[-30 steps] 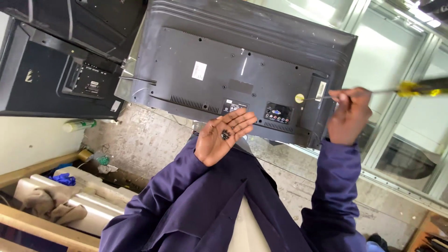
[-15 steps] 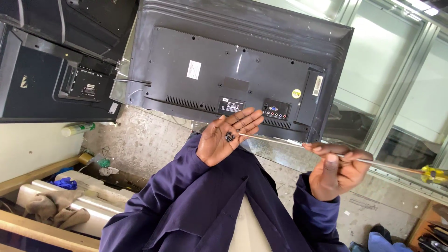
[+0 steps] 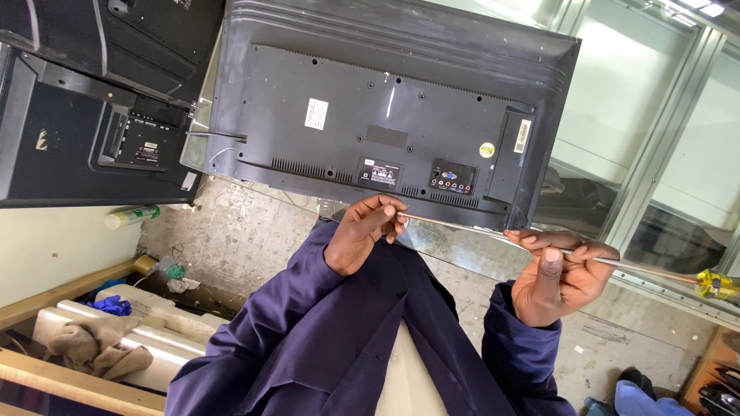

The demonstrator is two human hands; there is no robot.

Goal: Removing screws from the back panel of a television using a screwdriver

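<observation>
Long screwdriver (image 3: 493, 229): slim bright metal shaft, yellow translucent handle at the far right end. It lies nearly level, tilted slightly down to the right, across the lower edge of a flat-screen television (image 3: 401, 115). The television shows its back: matt black plastic shell, ribbed along the top, with vent slots, screw holes, a white label, a round yellow sticker and a row of small coloured sockets.

Right hand (image 3: 559, 277): fingers curled together round the shaft, thumb up against it, well short of the handle. Left hand (image 3: 368, 231): fingers bunched together at the tip end of the shaft, touching it; whether anything small is pinched there cannot be told. Both sleeves are dark blue cloth.

Surroundings: a second black television back (image 3: 85, 115) stands left of the first, edges close. Below lies a rough, speckled concrete floor (image 3: 231, 239). A green and white spray can (image 3: 132, 216) lies near the left set. Crumpled brown cloth (image 3: 92, 347) rests on pale boards at lower left. Glazed metal-framed panels (image 3: 655, 115) stand at right. Nothing blocks the shaft between the hands.
</observation>
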